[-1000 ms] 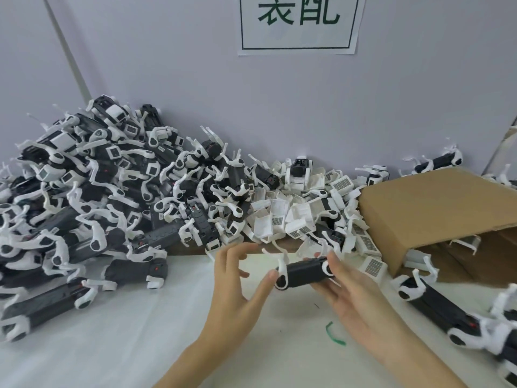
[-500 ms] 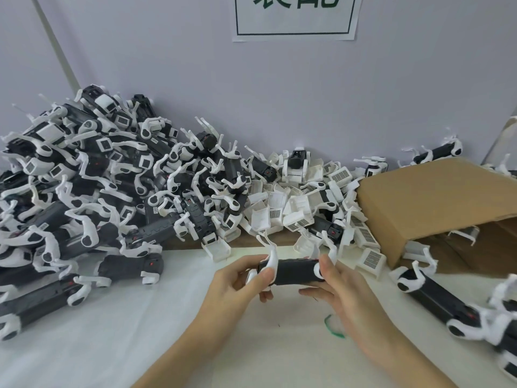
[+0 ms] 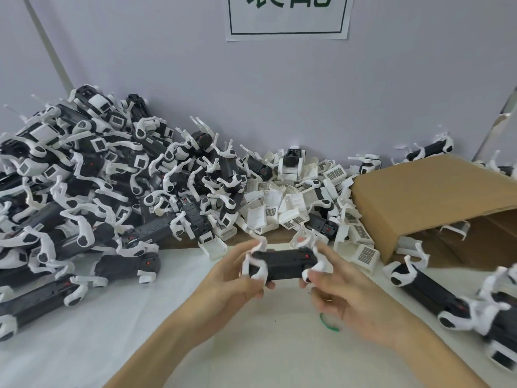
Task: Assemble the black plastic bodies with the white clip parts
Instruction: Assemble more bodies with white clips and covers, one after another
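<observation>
**Both hands clamped on one black body, centre frame**

Left hand and right hand curl round opposite ends of a black body with white clips, held above the table. Piled parts fill the left; cardboard box at right.

One view only — a wide-angle head camera looking forward and down across the counter toward the wall. It sits close above the forearms, both entering from the bottom edge — straight lines bow near the frame's sides.
</observation>
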